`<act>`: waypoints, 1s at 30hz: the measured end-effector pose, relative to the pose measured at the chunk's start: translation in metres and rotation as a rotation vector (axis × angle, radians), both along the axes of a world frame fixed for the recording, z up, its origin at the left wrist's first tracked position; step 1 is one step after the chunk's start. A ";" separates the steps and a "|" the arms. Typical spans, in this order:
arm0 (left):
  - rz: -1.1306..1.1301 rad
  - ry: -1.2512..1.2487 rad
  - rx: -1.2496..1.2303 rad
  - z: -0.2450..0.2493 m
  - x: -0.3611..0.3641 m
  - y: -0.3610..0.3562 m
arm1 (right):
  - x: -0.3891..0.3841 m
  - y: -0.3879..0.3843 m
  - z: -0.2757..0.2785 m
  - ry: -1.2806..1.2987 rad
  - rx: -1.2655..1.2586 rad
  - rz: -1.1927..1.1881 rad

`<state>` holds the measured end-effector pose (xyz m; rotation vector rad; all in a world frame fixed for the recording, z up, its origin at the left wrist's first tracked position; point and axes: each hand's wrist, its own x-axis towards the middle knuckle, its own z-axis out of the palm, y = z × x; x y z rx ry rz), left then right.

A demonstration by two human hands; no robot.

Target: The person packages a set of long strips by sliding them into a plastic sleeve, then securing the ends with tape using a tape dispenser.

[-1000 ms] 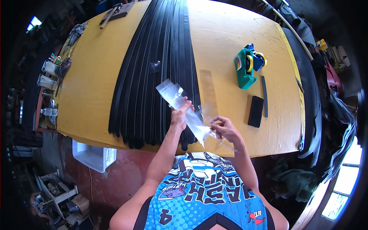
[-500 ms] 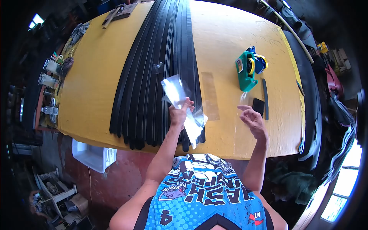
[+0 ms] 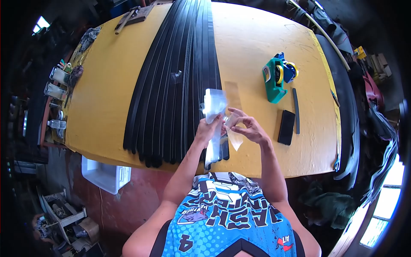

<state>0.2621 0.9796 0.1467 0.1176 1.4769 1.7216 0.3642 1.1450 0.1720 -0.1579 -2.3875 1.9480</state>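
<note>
My left hand (image 3: 207, 129) is closed around a bundle of clear plastic film (image 3: 215, 103), above the near end of a row of long black strips (image 3: 165, 98). Glare covers much of the film. Beside it, my right hand (image 3: 253, 129) is pinched, thumb against index finger, at a loose flap of the film. A short piece of clear tape seems to be in that pinch, but it is hard to make out. A green tape dispenser (image 3: 273, 81) stands further right, against a blue tape dispenser (image 3: 291, 70).
A black phone (image 3: 286, 127) and a short dark strip (image 3: 296, 110) lie right of my right hand on the yellow table (image 3: 107, 98). A hammer (image 3: 126, 20) rests on a board at the far left. A white bin (image 3: 100, 175) sits below the table's front edge.
My right hand has moved left from below the green dispenser, where a clear strip showed, to the plastic film. My left hand has shifted slightly right and turned the film more upright.
</note>
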 end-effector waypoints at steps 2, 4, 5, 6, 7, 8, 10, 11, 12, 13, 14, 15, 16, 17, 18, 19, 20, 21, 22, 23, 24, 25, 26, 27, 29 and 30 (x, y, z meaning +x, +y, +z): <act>-0.037 -0.021 0.033 0.000 0.001 0.001 | -0.002 0.002 -0.006 0.051 -0.098 0.016; -0.032 -0.023 0.025 -0.001 0.002 0.004 | -0.004 0.005 -0.007 -0.139 -0.248 0.060; -0.020 -0.028 0.014 -0.002 0.002 0.004 | -0.001 0.002 -0.006 -0.142 -0.058 -0.015; -0.017 -0.026 0.015 -0.003 0.001 0.004 | -0.001 0.001 -0.007 -0.140 -0.057 -0.011; 0.018 -0.030 0.007 -0.004 0.000 0.004 | -0.002 -0.002 -0.005 -0.158 -0.084 -0.034; 0.051 -0.036 -0.001 -0.004 0.000 0.004 | -0.002 -0.006 -0.004 -0.178 -0.112 -0.058; 0.083 -0.025 0.013 -0.010 -0.002 0.005 | 0.001 -0.013 -0.005 -0.183 -0.087 -0.078; 0.113 -0.016 0.030 -0.012 -0.003 0.006 | 0.002 -0.014 -0.011 -0.199 -0.107 -0.093; 0.113 -0.016 0.030 -0.014 -0.003 0.006 | 0.003 -0.016 -0.014 -0.214 -0.126 -0.108; 0.134 -0.067 0.034 -0.013 -0.004 0.006 | 0.005 -0.018 -0.015 -0.187 -0.014 -0.123; 0.156 -0.118 0.039 -0.012 -0.004 0.006 | 0.007 -0.019 -0.015 -0.187 -0.013 -0.121; 0.159 -0.117 0.040 -0.010 -0.005 0.005 | 0.009 -0.019 -0.013 -0.179 0.051 -0.116; 0.148 -0.135 -0.010 -0.009 -0.005 0.005 | 0.011 -0.019 -0.012 -0.172 0.114 -0.114; 0.135 -0.155 -0.061 -0.007 -0.004 0.005 | 0.012 -0.021 -0.012 -0.156 0.129 -0.118; 0.134 -0.155 -0.061 -0.007 -0.005 0.004 | 0.013 -0.023 -0.014 -0.157 0.129 -0.119; 0.121 -0.220 -0.047 -0.006 -0.006 0.003 | 0.013 -0.025 -0.017 -0.196 0.037 -0.141; 0.107 -0.284 -0.033 -0.006 -0.006 0.003 | 0.013 -0.026 -0.019 -0.235 -0.055 -0.163; 0.105 -0.284 -0.034 -0.007 -0.004 0.003 | 0.013 -0.028 -0.021 -0.236 -0.057 -0.165; 0.142 -0.288 0.024 -0.007 0.001 0.005 | 0.012 -0.029 -0.021 -0.217 -0.170 -0.168; 0.178 -0.290 0.083 -0.007 0.003 0.006 | 0.011 -0.030 -0.021 -0.196 -0.282 -0.171; 0.177 -0.289 0.083 -0.013 0.002 0.006 | 0.009 -0.031 -0.021 -0.194 -0.282 -0.173; 0.129 -0.251 0.100 -0.018 0.001 0.005 | 0.008 -0.032 -0.018 -0.188 -0.310 -0.188; 0.082 -0.214 0.117 -0.023 0.000 0.004 | 0.007 -0.032 -0.016 -0.181 -0.339 -0.203; 0.083 -0.214 0.117 -0.028 -0.001 0.004 | 0.007 -0.030 -0.020 -0.181 -0.338 -0.202; 0.121 -0.218 0.104 -0.022 -0.001 0.005 | 0.009 -0.024 -0.028 -0.176 -0.372 -0.207; 0.123 -0.219 0.104 -0.022 -0.002 0.004 | 0.011 -0.022 -0.032 -0.177 -0.372 -0.205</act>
